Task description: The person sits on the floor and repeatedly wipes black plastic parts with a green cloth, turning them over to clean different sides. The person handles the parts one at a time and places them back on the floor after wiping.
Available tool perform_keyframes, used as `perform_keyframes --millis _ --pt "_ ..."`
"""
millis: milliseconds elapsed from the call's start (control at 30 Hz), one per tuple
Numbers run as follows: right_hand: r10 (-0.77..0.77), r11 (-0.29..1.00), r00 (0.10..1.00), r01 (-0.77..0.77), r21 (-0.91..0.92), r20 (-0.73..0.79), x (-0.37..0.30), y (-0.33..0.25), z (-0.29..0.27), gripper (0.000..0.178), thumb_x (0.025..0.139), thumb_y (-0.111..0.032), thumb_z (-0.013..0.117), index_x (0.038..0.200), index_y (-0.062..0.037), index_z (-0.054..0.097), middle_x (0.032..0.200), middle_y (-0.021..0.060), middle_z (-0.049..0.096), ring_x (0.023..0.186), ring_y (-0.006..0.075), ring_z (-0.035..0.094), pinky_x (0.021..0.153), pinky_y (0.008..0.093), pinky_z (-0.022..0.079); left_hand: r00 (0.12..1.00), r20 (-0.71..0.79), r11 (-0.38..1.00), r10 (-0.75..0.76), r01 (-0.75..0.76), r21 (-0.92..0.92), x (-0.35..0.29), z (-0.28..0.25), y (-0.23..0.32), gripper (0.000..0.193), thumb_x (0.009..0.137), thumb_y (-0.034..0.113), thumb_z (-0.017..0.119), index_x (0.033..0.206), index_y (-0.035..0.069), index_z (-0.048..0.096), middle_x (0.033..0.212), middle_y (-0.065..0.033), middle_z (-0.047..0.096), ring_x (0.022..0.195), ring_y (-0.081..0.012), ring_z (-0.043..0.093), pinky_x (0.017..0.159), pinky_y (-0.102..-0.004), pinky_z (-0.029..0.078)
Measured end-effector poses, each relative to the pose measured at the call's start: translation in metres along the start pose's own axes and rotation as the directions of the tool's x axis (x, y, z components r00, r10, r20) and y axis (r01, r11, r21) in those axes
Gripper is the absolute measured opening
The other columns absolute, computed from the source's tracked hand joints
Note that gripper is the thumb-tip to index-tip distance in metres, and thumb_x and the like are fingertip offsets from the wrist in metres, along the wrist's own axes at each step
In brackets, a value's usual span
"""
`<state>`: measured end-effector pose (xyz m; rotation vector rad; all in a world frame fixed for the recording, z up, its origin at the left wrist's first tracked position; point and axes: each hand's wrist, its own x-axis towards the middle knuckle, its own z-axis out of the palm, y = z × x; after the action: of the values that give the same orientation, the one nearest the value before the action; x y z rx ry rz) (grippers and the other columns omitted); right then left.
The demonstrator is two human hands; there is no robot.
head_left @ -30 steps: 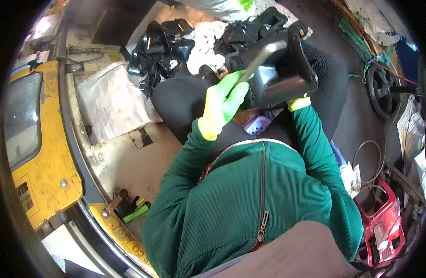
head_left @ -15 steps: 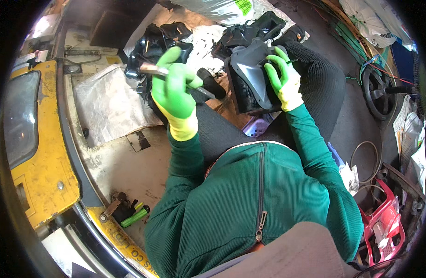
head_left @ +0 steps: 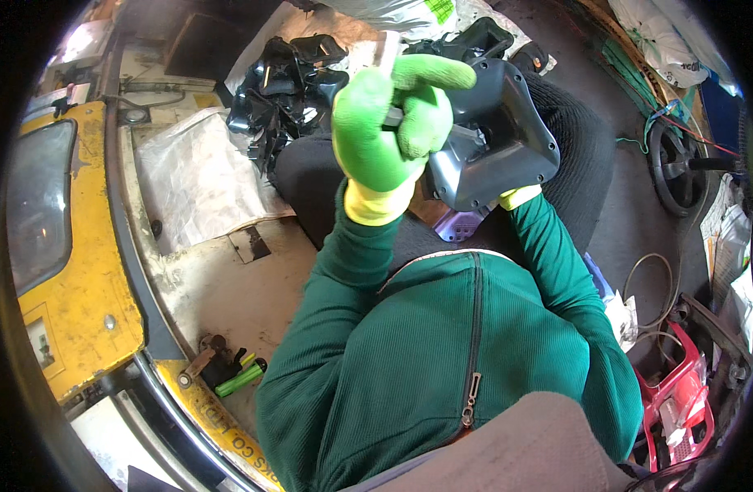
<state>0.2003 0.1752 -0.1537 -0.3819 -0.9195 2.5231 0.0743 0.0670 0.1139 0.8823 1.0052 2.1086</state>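
My left hand (head_left: 397, 127), in a green glove with a yellow cuff, is closed around a slim tool (head_left: 386, 51) with a pale end sticking up above the fist. The tool's other end is near the hollow middle of a black moulded plastic part (head_left: 520, 123); whether it touches cannot be told. That part is broad and curved, with small holes along its rim. My right hand (head_left: 520, 197) is behind and under the part, holding it up over my lap. Only its yellow cuff shows; its fingers are hidden.
More black plastic parts (head_left: 290, 90) lie in a pile ahead to the left, others (head_left: 483, 37) beyond my hands. A white plastic sheet (head_left: 200, 180) lies at left beside a yellow machine panel (head_left: 89, 246). A black wheel (head_left: 675, 168) and a red plastic frame (head_left: 680, 398) are at right.
My left hand has moved right with the tool, up to the plastic part. The part has been turned and lifted, and my right hand has gone from its top to behind it.
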Motion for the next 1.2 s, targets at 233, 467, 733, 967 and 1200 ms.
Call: perform_keyframes --millis 233,467,733,967,1200 --pt "-0.034 0.999 0.999 0.035 0.032 -0.003 0.007 0.001 0.01 0.033 0.101 -0.016 0.049 0.131 -0.0024 0.055 0.127 0.0096 0.061 0.113 0.0219 0.059 0.096 0.0373 0.048 0.941 -0.249 0.881 -0.23 0.31 0.358 0.004 0.004 -0.075 0.064 0.102 0.037 0.03 0.079 -0.011 0.066 0.043 0.0014 0.036 0.038 -0.0072 0.031 0.039 -0.022 0.022" --pt "-0.069 0.996 0.997 0.07 0.054 -0.026 0.012 -0.005 0.01 0.034 0.101 -0.017 0.048 0.132 -0.0026 0.054 0.129 0.0099 0.059 0.116 0.0224 0.057 0.099 0.0375 0.046 0.996 0.081 0.806 0.02 -0.064 0.588 0.01 -0.01 -0.055 0.038 0.1 0.026 0.045 0.093 -0.003 0.069 0.064 -0.002 0.057 0.054 -0.0086 0.051 0.052 -0.0244 0.042" --pt "-0.077 0.993 0.997 0.079 0.089 -0.022 0.013 -0.008 0.01 0.036 0.102 -0.017 0.047 0.134 -0.0028 0.052 0.131 0.0103 0.058 0.118 0.023 0.055 0.101 0.0376 0.044 0.951 -0.154 0.829 -0.268 0.309 0.466 0.018 0.022 -0.056 0.046 0.1 0.029 0.041 0.081 -0.004 0.067 0.053 -0.0015 0.049 0.041 -0.0084 0.036 0.041 -0.0248 0.029" --pt "-0.08 0.989 0.997 0.081 0.126 -0.008 0.018 0.0 0.022 0.037 0.102 -0.018 0.046 0.135 -0.0029 0.051 0.133 0.0106 0.056 0.121 0.0235 0.054 0.104 0.0378 0.042 0.868 -0.4 0.843 -0.296 0.434 0.317 0.006 0.0 -0.1 0.059 0.098 0.037 0.04 0.06 -0.001 0.064 0.043 0.0024 0.039 0.039 -0.0087 0.034 0.043 -0.0231 0.027" --pt "-0.1 0.985 0.995 0.103 0.138 -0.027 0.019 -0.009 0.013 0.038 0.103 -0.019 0.045 0.137 -0.0031 0.049 0.135 0.0109 0.054 0.124 0.024 0.052 0.106 0.0379 0.04 0.998 0.006 0.985 -0.06 0.058 0.164 0.013 -0.019 -0.039 0.021 0.092 0.011 0.052 0.086 -0.001 0.067 0.075 -0.0059 0.063 0.06 -0.0117 0.052 0.069 -0.0336 0.047"
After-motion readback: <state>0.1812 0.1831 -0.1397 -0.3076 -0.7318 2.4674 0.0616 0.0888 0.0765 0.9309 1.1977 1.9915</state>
